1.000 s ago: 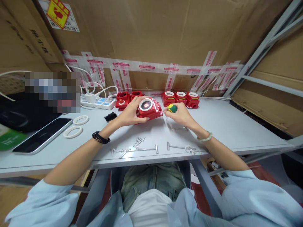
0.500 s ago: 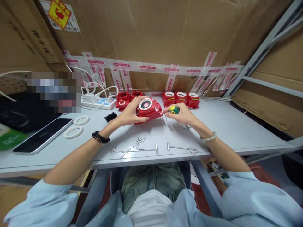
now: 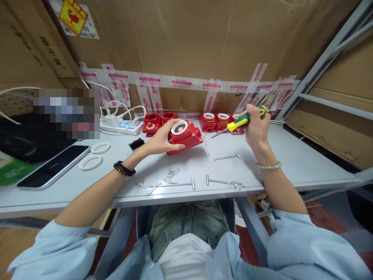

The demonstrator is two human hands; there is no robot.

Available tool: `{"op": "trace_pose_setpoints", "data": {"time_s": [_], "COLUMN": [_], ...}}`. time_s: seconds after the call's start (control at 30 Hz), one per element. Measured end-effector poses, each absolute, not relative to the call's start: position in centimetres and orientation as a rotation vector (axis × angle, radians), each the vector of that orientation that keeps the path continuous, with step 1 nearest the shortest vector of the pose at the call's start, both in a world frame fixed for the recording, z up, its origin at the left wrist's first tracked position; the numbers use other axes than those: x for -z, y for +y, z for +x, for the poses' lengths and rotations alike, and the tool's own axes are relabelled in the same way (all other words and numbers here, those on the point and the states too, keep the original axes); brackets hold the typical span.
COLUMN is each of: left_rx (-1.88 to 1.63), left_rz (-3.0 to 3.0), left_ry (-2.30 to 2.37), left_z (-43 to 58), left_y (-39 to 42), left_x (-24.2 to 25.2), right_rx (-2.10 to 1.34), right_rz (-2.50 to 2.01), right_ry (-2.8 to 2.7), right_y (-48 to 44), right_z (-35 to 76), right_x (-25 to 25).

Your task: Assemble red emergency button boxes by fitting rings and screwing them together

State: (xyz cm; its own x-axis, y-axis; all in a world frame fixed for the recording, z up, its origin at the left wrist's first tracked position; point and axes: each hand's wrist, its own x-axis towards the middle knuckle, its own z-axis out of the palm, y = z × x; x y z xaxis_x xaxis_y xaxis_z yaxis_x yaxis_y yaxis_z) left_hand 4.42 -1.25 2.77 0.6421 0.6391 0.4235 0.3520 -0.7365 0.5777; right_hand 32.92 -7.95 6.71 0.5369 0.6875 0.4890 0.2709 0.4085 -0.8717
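My left hand is closed around a red box with a white ring on its face, tilted and held over the table. In my right hand is a green and yellow screwdriver, its shaft aimed down and left toward the box but apart from it. A small metal T-bar lies below the right hand, and a thin white cord lies beside the box. Nearer the front edge are several screws and two more T-bars, one left and one right.
Several similar red boxes stand along the back. Two white rings and a phone lie at the left, by a power strip with cables. A black piece sits beside my left wrist. Cardboard rises behind the table.
My right hand has lifted up and to the right with the screwdriver, away from the red box. The box has tipped slightly in my left hand, which stays in place.
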Motion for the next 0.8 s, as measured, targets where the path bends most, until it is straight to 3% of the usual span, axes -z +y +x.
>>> {"op": "trace_pose_setpoints", "data": {"time_s": [0.2,0.8], "left_rx": [-0.865,-0.874], "left_rz": [2.36,2.32], "left_ry": [0.742,0.688], "left_z": [4.4,4.4], "left_y": [-1.3,-1.2], "left_x": [-2.8,-2.7], "right_rx": [-0.564,-0.593], "right_rz": [-1.065,-0.945], "right_ry": [-0.86,-0.794], "right_y": [-7.1,-7.1], "right_z": [31.6,31.3], "right_x": [-6.1,-5.9]}}
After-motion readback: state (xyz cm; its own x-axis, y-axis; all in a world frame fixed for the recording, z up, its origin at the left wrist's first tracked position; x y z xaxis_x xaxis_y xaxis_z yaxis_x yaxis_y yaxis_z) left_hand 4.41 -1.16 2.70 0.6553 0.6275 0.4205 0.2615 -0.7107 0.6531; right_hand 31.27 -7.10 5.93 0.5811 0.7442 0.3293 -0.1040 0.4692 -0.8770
